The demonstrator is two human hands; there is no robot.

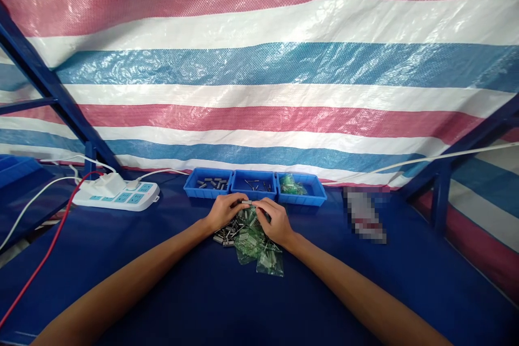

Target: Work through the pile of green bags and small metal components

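Observation:
Between my two hands, above a mixed pile, is a small grey metal cylinder [246, 202]. My left hand [224, 211] is closed, pinching its left end between thumb and fingers. At its right end, my right hand [276, 220] is closed too, fingertips against it. Beneath the hands lie loose metal cylinders [219, 239], thin metal pins or screws and clear bags of green-tinted small parts [248, 243]. Just behind stand three blue bins: the left bin [198, 193] has grey cylinders, the middle bin [243, 195] a few thin screw-like pieces, the right bin [304, 200] green-tinted bags.
A white power strip [138, 203] with plugs and cables lies at the left, and a red cable [57, 238] runs past it. A blurred-out item [365, 216] is on the blue table [251, 313] at the right. Striped sheeting [259, 65] and blue frame bars [60, 92] stand behind.

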